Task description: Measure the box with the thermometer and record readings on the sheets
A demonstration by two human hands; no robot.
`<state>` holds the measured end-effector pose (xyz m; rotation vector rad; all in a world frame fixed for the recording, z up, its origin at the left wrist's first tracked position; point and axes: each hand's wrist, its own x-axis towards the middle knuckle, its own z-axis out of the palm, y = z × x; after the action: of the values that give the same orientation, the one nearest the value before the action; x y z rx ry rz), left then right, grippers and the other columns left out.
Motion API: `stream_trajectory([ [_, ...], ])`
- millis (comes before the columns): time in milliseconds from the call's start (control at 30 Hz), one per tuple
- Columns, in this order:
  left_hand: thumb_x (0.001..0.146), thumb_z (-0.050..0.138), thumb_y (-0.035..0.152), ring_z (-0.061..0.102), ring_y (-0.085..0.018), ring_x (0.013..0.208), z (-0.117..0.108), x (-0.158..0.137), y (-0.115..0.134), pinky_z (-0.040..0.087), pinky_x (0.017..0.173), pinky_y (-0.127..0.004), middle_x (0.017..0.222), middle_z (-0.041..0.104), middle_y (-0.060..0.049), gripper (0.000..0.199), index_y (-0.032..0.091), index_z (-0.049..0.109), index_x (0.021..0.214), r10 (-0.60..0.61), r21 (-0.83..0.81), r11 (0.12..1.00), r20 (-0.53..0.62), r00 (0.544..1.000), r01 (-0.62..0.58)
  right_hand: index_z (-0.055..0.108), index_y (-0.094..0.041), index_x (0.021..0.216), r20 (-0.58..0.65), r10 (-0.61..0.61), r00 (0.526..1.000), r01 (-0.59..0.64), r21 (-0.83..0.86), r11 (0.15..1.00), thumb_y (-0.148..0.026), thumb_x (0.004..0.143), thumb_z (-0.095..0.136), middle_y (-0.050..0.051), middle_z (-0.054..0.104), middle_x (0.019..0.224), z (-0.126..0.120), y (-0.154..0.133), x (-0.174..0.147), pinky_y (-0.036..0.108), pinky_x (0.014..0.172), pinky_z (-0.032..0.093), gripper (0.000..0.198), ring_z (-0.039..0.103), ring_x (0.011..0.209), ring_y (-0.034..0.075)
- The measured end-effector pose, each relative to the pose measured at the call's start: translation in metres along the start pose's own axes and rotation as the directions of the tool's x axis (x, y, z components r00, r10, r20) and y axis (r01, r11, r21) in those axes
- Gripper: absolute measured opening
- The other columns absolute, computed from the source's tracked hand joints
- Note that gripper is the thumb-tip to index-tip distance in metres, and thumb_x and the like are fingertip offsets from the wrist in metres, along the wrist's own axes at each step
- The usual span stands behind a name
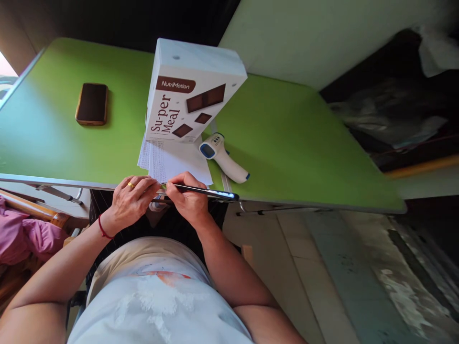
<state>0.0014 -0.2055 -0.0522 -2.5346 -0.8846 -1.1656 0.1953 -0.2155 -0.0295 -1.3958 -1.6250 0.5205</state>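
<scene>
My right hand (190, 201) is closed around a slim black pen (215, 192), which points left and has a glossy bluish-white streak near its right end. The pen's narrow left end meets the fingertips of my left hand (133, 197). Those fingers are curled together, and whatever they pinch is hidden. Just beyond both hands, sheets of paper (182, 162) with columns of small print lie at the table's near edge. A white box (179, 102) marked "NutriMotion Su-per Meal" stands on them. To the right of the paper rests a white and blue infrared thermometer (229, 162).
Everything stands on a green folding table (294, 143) with a metal edge. A dark phone (92, 103) in a brown case lies at the left. Pink cloth (32, 234) hangs over a wooden chair at lower left. Clutter in plastic (398, 114) is at the right.
</scene>
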Motion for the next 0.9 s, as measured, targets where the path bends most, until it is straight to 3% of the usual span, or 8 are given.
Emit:
stream_trajectory([
  [233,0.110,0.055,0.018,0.075,-0.020,0.098,-0.0035,0.0049,0.0007,0.057,0.084,-0.036,0.105,0.082,-0.006,0.021,0.022,0.075,0.110,0.042,0.111,0.993,0.006,0.999,-0.042,0.059,-0.028,0.073,-0.037,-0.006,0.999,0.007,0.040,0.999,-0.041,0.086,0.057,-0.003,0.065,0.063,0.0015,-0.0007,-0.0003,0.029,0.062,0.054,0.018,0.059,0.056,0.016],
  [500,0.110,0.055,0.019,0.074,-0.020,0.098,-0.0044,0.0057,0.0007,0.055,0.084,-0.036,0.105,0.081,-0.006,0.020,0.022,0.075,0.110,0.041,0.111,0.993,0.020,0.999,-0.043,0.059,-0.028,0.073,-0.019,-0.007,1.000,0.007,0.006,1.000,-0.039,0.084,0.058,-0.002,0.067,0.065,0.0004,0.0001,0.0013,0.030,0.067,0.056,0.016,0.062,0.060,0.017],
  [700,0.110,0.056,0.018,0.074,-0.020,0.097,-0.0036,0.0055,-0.0002,0.055,0.084,-0.035,0.104,0.081,-0.006,0.019,0.021,0.075,0.109,0.049,0.111,0.993,0.004,0.999,-0.049,0.058,-0.027,0.071,-0.031,-0.023,0.999,0.025,0.063,0.998,-0.036,0.083,0.058,-0.004,0.064,0.061,-0.0002,-0.0003,0.0013,0.027,0.060,0.052,0.016,0.058,0.055,0.015],
  [900,0.107,0.060,0.015,0.073,-0.021,0.097,-0.0041,0.0070,-0.0006,0.054,0.085,-0.035,0.103,0.080,-0.008,0.014,0.016,0.074,0.110,0.072,0.089,0.994,-0.023,0.997,-0.070,0.059,-0.026,0.072,-0.105,-0.121,0.987,0.132,0.114,0.985,-0.031,0.084,0.062,-0.006,0.064,0.059,0.0025,0.0036,0.0016,0.025,0.055,0.049,0.013,0.056,0.051,0.013],
])
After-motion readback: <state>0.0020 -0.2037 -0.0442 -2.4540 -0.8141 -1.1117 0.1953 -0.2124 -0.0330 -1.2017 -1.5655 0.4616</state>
